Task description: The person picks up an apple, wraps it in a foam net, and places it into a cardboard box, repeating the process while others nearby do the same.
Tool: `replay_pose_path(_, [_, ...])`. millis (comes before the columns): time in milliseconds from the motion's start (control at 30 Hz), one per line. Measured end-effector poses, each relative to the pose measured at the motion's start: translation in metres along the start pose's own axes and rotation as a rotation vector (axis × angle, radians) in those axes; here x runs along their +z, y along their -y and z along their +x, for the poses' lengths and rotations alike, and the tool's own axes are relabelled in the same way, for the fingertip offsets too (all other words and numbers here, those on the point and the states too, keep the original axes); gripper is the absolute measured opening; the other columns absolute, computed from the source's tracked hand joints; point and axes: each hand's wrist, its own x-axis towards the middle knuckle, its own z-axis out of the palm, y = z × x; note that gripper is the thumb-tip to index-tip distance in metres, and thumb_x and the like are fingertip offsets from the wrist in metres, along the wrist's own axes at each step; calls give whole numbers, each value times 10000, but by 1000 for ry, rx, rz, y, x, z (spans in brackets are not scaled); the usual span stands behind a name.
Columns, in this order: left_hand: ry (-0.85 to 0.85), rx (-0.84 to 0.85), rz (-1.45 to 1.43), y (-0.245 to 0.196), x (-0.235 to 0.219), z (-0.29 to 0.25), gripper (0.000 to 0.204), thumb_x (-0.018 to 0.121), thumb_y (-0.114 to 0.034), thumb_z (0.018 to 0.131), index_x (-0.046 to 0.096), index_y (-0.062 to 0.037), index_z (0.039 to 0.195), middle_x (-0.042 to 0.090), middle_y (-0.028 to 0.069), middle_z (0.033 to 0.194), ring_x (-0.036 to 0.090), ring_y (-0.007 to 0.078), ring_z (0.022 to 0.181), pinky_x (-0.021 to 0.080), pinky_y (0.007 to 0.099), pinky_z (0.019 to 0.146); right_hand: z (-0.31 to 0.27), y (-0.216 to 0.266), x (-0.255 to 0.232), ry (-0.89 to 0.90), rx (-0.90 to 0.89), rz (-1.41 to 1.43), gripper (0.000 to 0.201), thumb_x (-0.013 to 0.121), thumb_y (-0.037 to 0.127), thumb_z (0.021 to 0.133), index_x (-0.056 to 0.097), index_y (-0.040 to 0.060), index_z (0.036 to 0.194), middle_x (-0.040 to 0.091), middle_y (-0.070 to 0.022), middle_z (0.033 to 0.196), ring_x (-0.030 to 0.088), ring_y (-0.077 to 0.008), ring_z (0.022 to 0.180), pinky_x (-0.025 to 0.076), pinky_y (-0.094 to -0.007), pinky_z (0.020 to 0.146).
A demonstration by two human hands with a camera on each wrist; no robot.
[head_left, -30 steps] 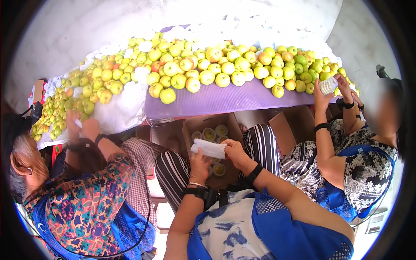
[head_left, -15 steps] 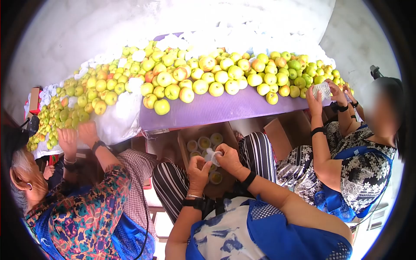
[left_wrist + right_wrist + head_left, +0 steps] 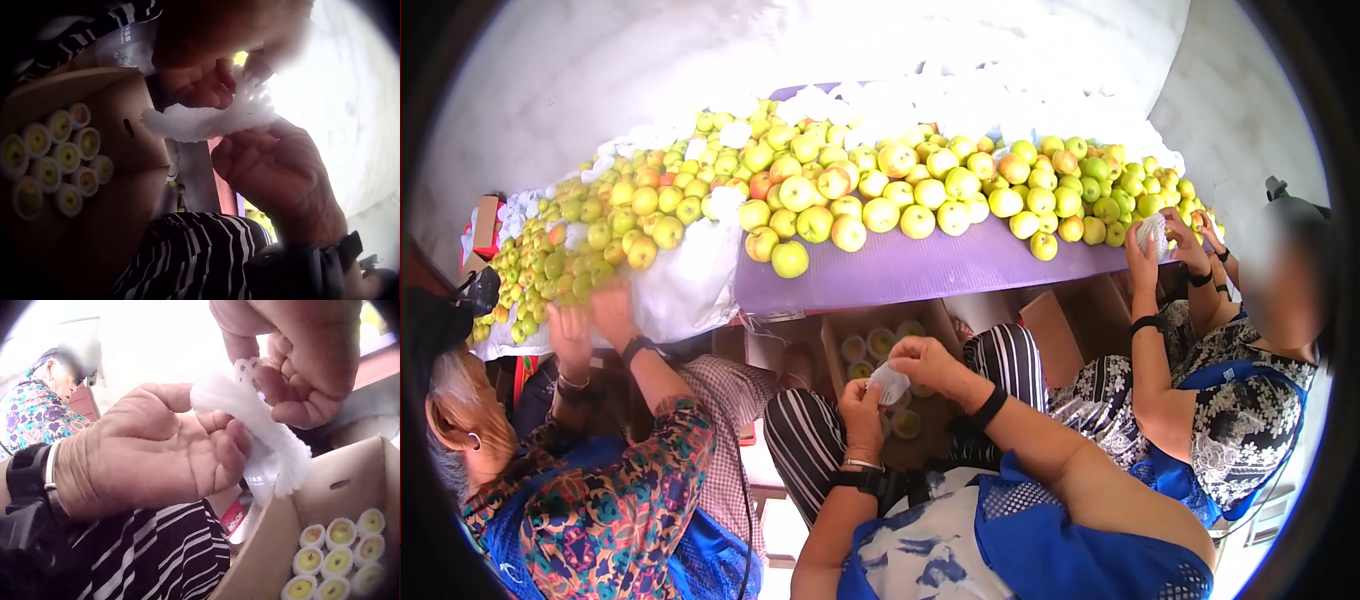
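Note:
A crumpled white foam net sleeve (image 3: 889,385) hangs between the two hands above the open box. Its lower edge is pinched by the left hand (image 3: 862,420), while the right hand (image 3: 928,368) grips its top end. In the right wrist view the foam net (image 3: 281,440) droops past the left hand's curled fingers (image 3: 231,447), and the right hand (image 3: 306,356) pinches its open-mesh end. The left wrist view has the net (image 3: 187,124) stretched sideways between the left hand (image 3: 219,44) and right hand (image 3: 281,178). No fruit shows inside it.
A cardboard box (image 3: 256,562) holds several sleeved apples (image 3: 338,561). Beyond the knees, loose green-yellow apples (image 3: 880,215) cover a table with a purple mat (image 3: 960,262). Other people sit at left (image 3: 610,490) and right (image 3: 1250,430), the latter holding a foam net.
The foam net was held out lengthwise, then bunched up; it now hangs crumpled. The hands have drawn closer together, the right one rising above the left. The left neighbour's hands have shifted.

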Motion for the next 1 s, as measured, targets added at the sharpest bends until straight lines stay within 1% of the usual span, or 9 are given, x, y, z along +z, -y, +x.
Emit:
replay_pose_path(133, [-147, -58, -77, 7, -1, 5, 69, 544, -122, 810, 533, -55, 800, 571, 19, 707, 507, 75, 567, 374, 188, 470, 39, 39, -11, -161, -350, -189, 181, 626, 148, 747, 566, 10, 849, 582, -79, 738, 544, -166, 651, 451, -291, 607])
replay_pose_path(167, [-151, -54, -82, 9, 0, 7, 69, 544, -122, 810, 533, -55, 800, 571, 19, 707, 507, 75, 567, 374, 188, 470, 43, 64, -13, -224, -432, -437, 224, 624, 133, 741, 551, 11, 914, 579, -135, 844, 558, -252, 765, 452, -339, 692])
replay_pose_path(267, [-178, -67, -154, 12, 2, 11, 59, 528, -105, 817, 522, -57, 782, 553, 6, 674, 458, 54, 509, 345, 179, 436, 90, 79, -15, -342, -726, -762, 307, 619, 135, 736, 521, 13, 1000, 531, -189, 1035, 503, -319, 963, 406, -396, 832])
replay_pose_path(467, [-227, -143, -210, 9, 3, 11, 47, 517, -93, 810, 514, -58, 778, 546, 6, 668, 438, 55, 472, 334, 174, 407, 152, 92, -5, -369, -852, -1060, 520, 601, 142, 745, 380, 42, 1205, 403, -230, 1203, 379, -407, 1108, 326, -448, 935])
replay_pose_path(633, [-259, -131, -202, 9, 1, 11, 47, 521, -94, 806, 514, -57, 777, 544, 3, 667, 440, 55, 476, 335, 178, 411, 156, 100, -6, -273, -689, -1164, 464, 595, 230, 748, 451, 53, 1153, 486, -178, 1124, 462, -337, 1019, 380, -419, 867])
replay_pose_path(700, [-261, -130, -201, 11, 2, 11, 51, 524, -98, 806, 515, -57, 778, 543, 3, 664, 441, 55, 477, 335, 179, 412, 145, 115, -3, -294, -510, -1207, 324, 601, 228, 721, 541, 55, 987, 555, -145, 953, 510, -304, 904, 424, -392, 782])
replay_pose_path(800, [-261, -127, -196, 10, 3, 13, 60, 531, -104, 806, 511, -58, 773, 540, 4, 655, 436, 56, 475, 332, 181, 413, 154, 90, -5, -429, -511, -1204, 218, 587, 210, 698, 560, 48, 843, 570, -129, 816, 526, -294, 827, 451, -375, 718])
replay_pose_path(933, [-266, -129, -215, 10, 1, 10, 73, 536, -104, 806, 501, -60, 759, 529, 4, 638, 420, 57, 459, 321, 185, 403, 152, 92, -8, -362, -454, -1165, 240, 563, 184, 699, 549, 25, 878, 580, -153, 853, 526, -308, 884, 461, -375, 706])
replay_pose_path(1000, [-273, -122, -221, 9, 2, 12, 79, 536, -103, 806, 496, -61, 752, 522, 3, 631, 416, 58, 452, 318, 188, 399, 148, 97, -9, -218, -209, -1026, 313, 552, 181, 704, 533, 6, 962, 585, -180, 890, 525, -323, 926, 454, -390, 740])
